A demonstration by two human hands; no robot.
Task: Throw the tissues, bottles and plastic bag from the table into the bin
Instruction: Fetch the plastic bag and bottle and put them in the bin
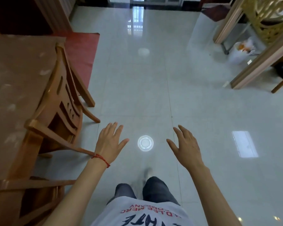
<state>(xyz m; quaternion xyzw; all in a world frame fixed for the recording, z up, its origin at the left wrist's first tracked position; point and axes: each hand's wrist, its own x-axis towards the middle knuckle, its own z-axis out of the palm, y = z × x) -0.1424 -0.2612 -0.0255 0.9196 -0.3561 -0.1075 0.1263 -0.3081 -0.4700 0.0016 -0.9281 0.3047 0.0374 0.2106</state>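
Note:
My left hand (109, 142) and my right hand (185, 145) are both stretched out in front of me over the pale tiled floor, fingers spread, holding nothing. The brown table (15, 75) runs along the left edge; I see no tissues, bottles or bag on the part in view. At the far right, a white bin lined with a plastic bag (240, 52) stands on the floor between wooden posts, with orange and white rubbish inside. It lies well ahead and to the right of my hands.
A wooden chair (62, 101) is pushed against the table on my left, its legs jutting onto the floor. A red mat (82, 49) lies beyond it. Wooden frame posts (258, 62) and a carved screen stand right. My legs show below.

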